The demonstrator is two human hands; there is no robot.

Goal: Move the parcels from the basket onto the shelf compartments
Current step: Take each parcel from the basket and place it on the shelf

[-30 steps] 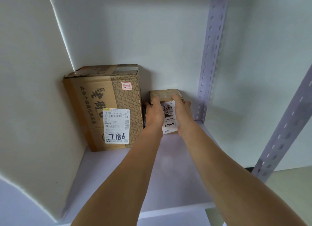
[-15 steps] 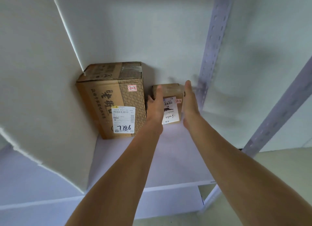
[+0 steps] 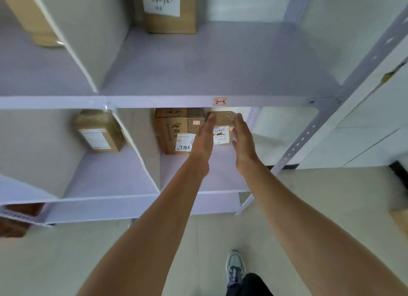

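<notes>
A small brown parcel [image 3: 221, 128] with a white label stands at the back of the lower right shelf compartment [image 3: 216, 178], next to a taller carton [image 3: 174, 130] marked 7786. My left hand [image 3: 204, 139] and my right hand [image 3: 242, 139] hover in front of the small parcel, one on each side, fingers straight and apart, holding nothing. The left hand partly covers the parcel's left edge. No basket is in view.
A red tag reading 2-3 [image 3: 220, 101] sits on the shelf edge above. Another parcel [image 3: 99, 132] stands in the compartment to the left, and a labelled carton [image 3: 170, 8] on the shelf above. A slanted metal upright [image 3: 309, 130] borders the right side. My shoe [image 3: 235, 267] is on the floor.
Both hands have let go of the small parcel and drawn back out of the compartment. The view has pulled away, showing the whole shelf and the floor.
</notes>
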